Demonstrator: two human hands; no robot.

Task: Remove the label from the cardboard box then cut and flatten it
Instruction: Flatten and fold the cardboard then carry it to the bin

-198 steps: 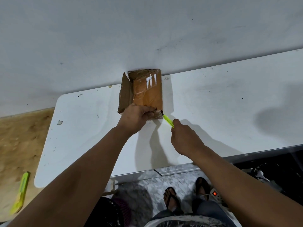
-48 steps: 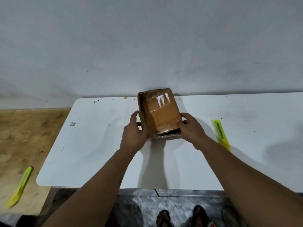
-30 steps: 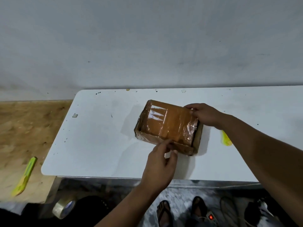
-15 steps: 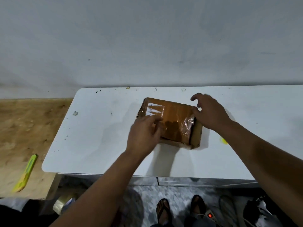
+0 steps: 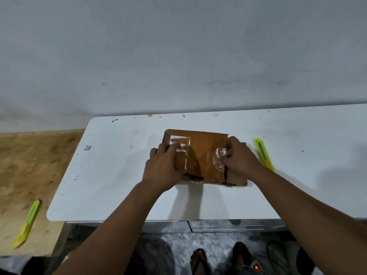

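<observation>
- Your left hand (image 5: 165, 167) lies spread on the cardboard box (image 5: 204, 155); press flat.
- Your right hand (image 5: 239, 157) pinches the tape (image 5: 220, 155); peel slowly toward the worktop (image 5: 119, 175)'s right edge.

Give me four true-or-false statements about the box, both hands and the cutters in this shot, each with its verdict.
1. The cardboard box lies flat on the white table. True.
2. The right hand holds a cutter. False: the yellow cutter lies on the table beside that hand.
3. The left hand presses on the box's left part. True.
4. Both cutters are on the white table. False: the second cutter lies on the wooden surface to the left.
</observation>
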